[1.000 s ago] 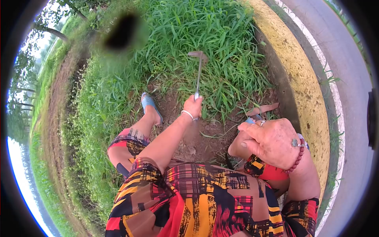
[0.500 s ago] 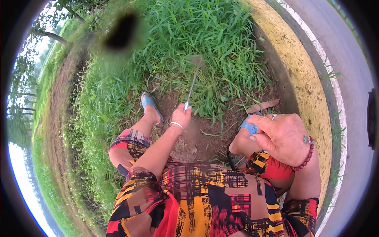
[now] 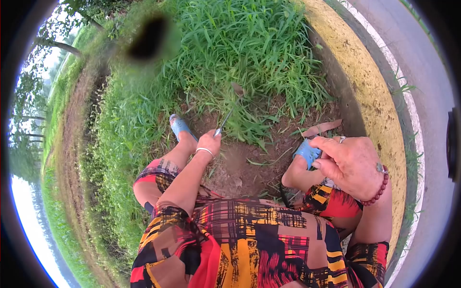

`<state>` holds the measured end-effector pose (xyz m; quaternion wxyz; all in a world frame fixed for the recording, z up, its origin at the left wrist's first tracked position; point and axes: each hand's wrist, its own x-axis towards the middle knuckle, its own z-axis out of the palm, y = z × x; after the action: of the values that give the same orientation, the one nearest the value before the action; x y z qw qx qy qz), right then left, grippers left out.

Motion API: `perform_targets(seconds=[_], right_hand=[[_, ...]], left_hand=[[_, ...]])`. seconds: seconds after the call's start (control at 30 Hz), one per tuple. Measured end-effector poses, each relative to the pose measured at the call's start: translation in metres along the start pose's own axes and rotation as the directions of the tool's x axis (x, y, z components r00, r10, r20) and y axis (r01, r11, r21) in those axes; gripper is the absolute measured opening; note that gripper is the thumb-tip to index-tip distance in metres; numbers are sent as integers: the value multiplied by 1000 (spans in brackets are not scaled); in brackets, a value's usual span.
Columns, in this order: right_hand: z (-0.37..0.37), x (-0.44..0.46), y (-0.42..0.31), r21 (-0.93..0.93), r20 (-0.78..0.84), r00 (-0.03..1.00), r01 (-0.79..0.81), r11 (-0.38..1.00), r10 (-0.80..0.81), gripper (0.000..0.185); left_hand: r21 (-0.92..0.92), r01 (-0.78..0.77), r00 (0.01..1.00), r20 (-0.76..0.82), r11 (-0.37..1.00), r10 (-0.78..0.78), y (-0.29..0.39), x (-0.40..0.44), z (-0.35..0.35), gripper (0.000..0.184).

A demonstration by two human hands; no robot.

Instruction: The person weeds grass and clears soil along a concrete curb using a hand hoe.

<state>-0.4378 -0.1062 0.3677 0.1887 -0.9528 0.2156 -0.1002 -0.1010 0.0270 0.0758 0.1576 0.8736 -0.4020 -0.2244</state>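
Note:
My left hand (image 3: 210, 144), with a white bangle at the wrist, is closed round the handle of a small hoe (image 3: 225, 119). The hoe's thin metal shaft slants up and right; its small blade is blurred among the grass at the near edge of the grass clump (image 3: 249, 53). My right hand (image 3: 353, 165), wearing a ring and a dark red bead bracelet, hovers above my right leg. Its fingers are curled in, thumb near forefinger, and nothing shows between them. Just beyond is the blue slipper (image 3: 306, 152) on my right foot.
A yellow-painted kerb (image 3: 370, 86) runs along the right, with a road (image 3: 422, 67) beyond it. Bare soil (image 3: 240, 165) with loose grass lies between my feet. A flat brownish piece (image 3: 324, 127) lies near the right slipper. Weeds (image 3: 115, 158) and trees stand left.
My left hand has drawn the hoe back toward me and a little left, and the blade sits lower in view. My right hand stays closed, shifted slightly right.

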Motion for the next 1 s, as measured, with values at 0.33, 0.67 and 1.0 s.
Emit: perform_targets(seconds=[0.33,0.67,1.0], right_hand=[[-1,14,-11,-31,135,991,-17,999,21,28],[-1,8,-1,-23,80,995,-57,998,58,27],[3,19,-12,-36,83,996,-35,999,38,27]], left_hand=[[-166,-38,999,6,985,39,48,31,-9,37],[-82,49,982,-176,995,-63,-40,-5,-19,35],[-850,463,813,295,251,-502,24,57,-9,29]])
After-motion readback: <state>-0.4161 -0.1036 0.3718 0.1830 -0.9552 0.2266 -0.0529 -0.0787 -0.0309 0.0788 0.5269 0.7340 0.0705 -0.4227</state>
